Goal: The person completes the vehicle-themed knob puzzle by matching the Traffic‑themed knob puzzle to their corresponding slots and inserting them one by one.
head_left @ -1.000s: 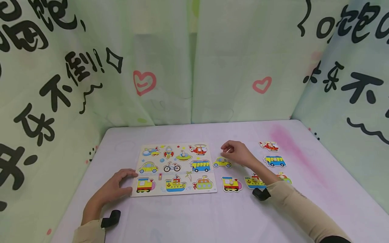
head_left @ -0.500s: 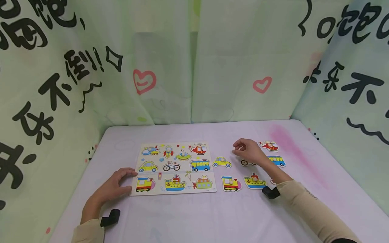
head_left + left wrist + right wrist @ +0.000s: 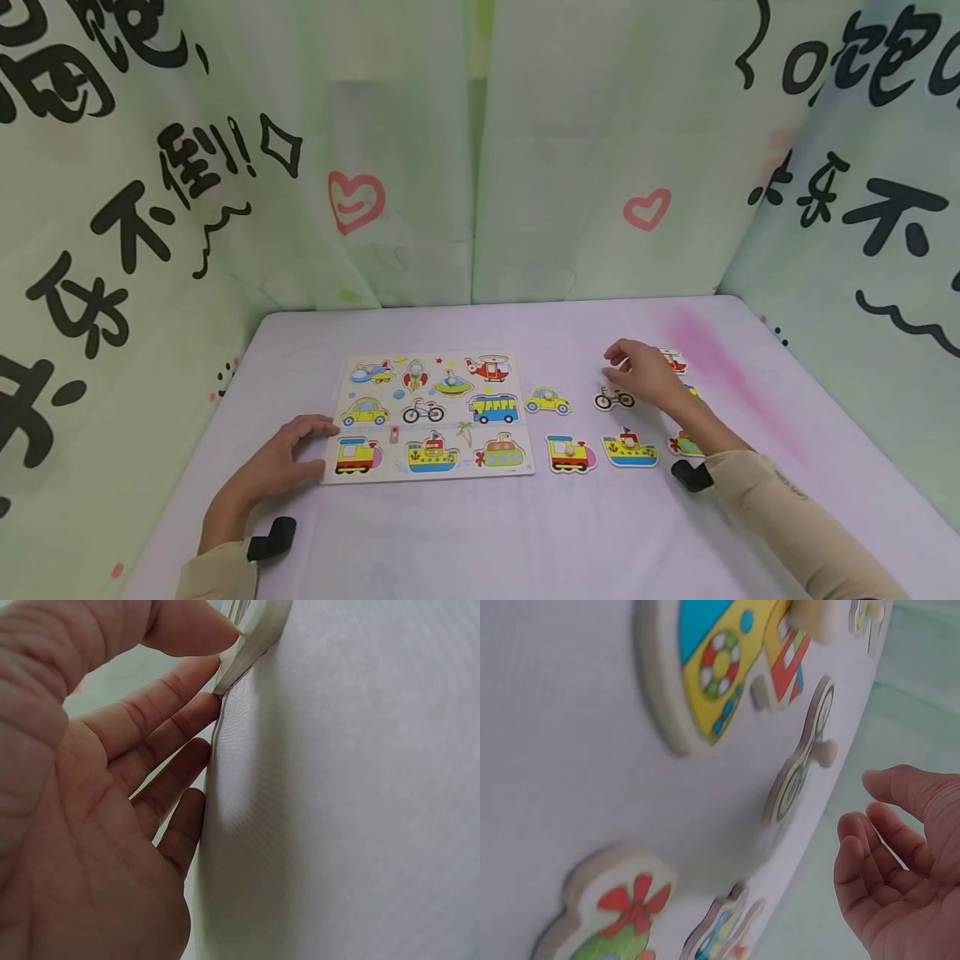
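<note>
At lower left of the head view, the left hand [image 3: 273,467], grip wide, touches the picture board [image 3: 457,421] at centre. Right of centre on the desk [image 3: 450,533] lie a ship piece [image 3: 630,451], then a bicycle piece [image 3: 613,401]; the right hand [image 3: 643,372] hovers near the bicycle, grip slightly parted.

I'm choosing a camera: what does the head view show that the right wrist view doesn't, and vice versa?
Only the head view shows the left hand, at the left edge of the picture board, and red hearts on the curtain.

Only the right wrist view shows the palm side of the right hand and, clearly, the knob of the bicycle piece.

Both share that hand, holding nothing, plus the bicycle piece, ship piece and submarine piece.
</note>
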`<state>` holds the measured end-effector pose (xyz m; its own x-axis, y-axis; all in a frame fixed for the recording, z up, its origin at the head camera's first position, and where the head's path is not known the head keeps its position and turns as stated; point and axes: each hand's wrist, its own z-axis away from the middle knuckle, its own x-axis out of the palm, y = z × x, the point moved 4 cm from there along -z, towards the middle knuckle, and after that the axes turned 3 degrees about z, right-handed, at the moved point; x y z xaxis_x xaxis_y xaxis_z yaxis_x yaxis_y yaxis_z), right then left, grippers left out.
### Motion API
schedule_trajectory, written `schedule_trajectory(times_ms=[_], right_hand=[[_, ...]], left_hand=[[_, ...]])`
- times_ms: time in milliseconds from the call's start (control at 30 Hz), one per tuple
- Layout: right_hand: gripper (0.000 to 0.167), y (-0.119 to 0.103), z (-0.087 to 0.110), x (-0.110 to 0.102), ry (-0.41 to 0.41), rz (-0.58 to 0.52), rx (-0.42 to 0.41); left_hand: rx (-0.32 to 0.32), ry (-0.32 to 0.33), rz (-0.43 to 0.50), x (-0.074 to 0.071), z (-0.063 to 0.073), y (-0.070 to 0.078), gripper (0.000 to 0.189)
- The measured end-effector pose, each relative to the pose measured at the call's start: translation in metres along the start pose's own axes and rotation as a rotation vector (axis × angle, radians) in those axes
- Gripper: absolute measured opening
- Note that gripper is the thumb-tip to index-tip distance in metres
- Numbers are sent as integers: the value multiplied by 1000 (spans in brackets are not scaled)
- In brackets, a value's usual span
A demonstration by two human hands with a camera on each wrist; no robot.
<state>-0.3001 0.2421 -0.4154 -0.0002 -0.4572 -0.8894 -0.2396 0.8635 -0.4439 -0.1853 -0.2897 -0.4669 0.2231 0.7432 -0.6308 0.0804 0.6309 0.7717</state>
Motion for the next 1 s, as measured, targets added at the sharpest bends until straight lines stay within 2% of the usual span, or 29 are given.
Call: schedule_trajectory(times_ms=[300,533,1000], right_hand=[[29,16,7,-15,27,32,31],[32,34,9,-18,23,-9,83],[33,67,10,-27,31,-12,150]], left_hand=[[-6,3,-5,0,1,1,47],[-11,-3,3,1,-1,-1,48],[5,6,-9,0,-1,-1,47]])
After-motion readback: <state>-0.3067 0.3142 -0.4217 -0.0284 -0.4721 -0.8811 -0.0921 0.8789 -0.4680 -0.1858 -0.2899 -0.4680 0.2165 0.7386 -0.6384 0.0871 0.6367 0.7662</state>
